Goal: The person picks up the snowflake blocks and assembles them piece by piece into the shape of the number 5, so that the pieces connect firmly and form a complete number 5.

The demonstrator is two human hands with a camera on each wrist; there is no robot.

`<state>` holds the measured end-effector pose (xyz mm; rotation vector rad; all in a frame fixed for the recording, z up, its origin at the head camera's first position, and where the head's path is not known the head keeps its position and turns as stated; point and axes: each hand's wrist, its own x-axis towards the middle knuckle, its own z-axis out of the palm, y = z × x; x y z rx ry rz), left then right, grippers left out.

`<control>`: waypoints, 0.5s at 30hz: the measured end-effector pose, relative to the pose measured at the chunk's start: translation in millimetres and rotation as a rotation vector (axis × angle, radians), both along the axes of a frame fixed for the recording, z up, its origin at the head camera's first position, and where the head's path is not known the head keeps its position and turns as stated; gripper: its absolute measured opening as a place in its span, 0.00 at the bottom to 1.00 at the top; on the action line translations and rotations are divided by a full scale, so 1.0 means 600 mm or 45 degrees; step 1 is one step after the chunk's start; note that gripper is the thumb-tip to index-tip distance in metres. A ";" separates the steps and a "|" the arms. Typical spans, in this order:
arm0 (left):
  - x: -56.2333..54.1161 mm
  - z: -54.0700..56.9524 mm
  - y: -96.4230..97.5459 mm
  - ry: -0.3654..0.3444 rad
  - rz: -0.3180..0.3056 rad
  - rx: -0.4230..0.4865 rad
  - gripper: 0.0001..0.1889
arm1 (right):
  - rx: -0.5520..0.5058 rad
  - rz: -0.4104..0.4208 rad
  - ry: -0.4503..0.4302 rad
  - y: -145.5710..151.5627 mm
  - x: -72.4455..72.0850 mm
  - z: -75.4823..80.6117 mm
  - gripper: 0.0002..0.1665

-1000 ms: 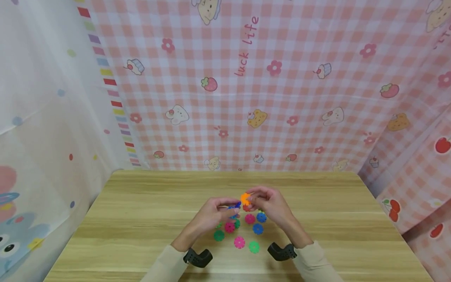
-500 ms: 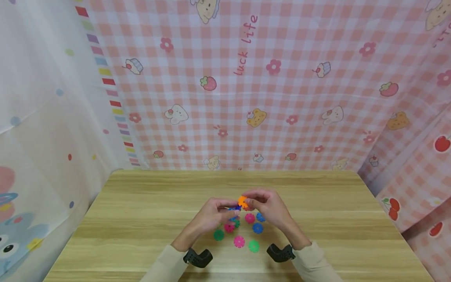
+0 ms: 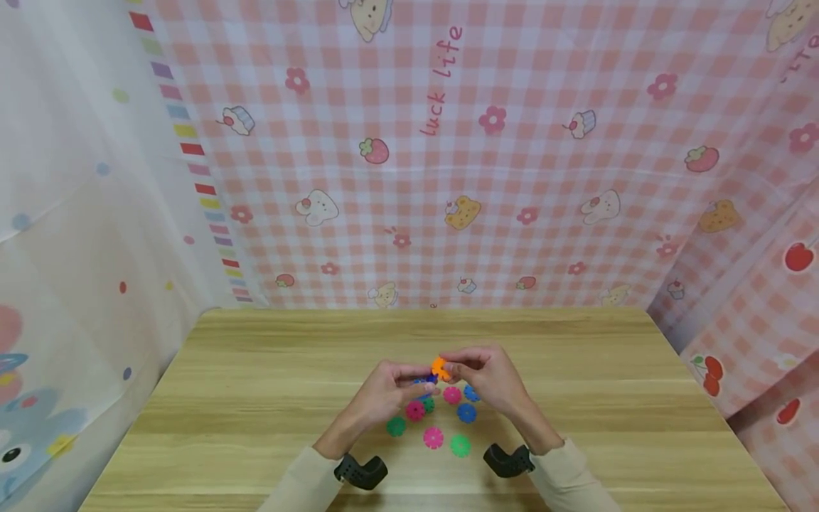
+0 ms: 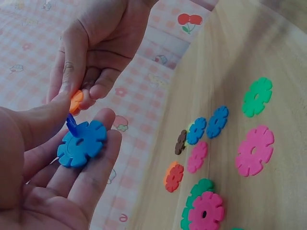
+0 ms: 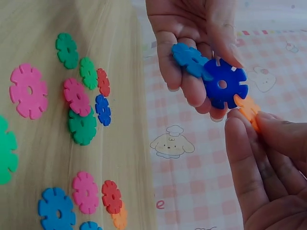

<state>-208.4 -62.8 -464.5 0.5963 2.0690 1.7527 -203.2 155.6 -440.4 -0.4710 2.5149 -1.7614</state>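
Observation:
My left hand (image 3: 382,391) holds two joined, slotted snowflake discs. The light blue disc (image 4: 91,146) lies over its fingers, and the dark blue disc (image 5: 232,86) stands across it, pinched near the thumb. Between thumb and fingers of my right hand (image 3: 491,377) is an orange snowflake disc (image 3: 439,368). In the right wrist view the orange disc's edge meets the dark blue disc's rim at a slot; how deep it sits cannot be told. Both hands are raised above the table, and fingers cover part of the orange disc.
Loose discs lie on the wooden table (image 3: 269,412) beneath the hands: a pink disc (image 5: 29,91), a bright green disc (image 3: 461,446), a blue disc (image 3: 467,412), a red disc (image 5: 112,196), a brown disc (image 4: 180,142) and several others. Some overlap. A checked cloth (image 3: 512,171) hangs behind.
My right hand has moved left and slightly down, bringing the orange disc from just apart to against the dark blue one. The left hand has barely moved.

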 end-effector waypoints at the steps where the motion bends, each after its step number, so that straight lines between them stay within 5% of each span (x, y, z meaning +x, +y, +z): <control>1: 0.000 -0.001 0.000 0.008 0.001 -0.013 0.21 | -0.001 0.003 0.001 0.000 0.000 -0.001 0.10; 15: -0.003 -0.003 -0.004 0.034 0.003 -0.059 0.26 | -0.048 0.026 -0.036 -0.005 -0.004 -0.015 0.13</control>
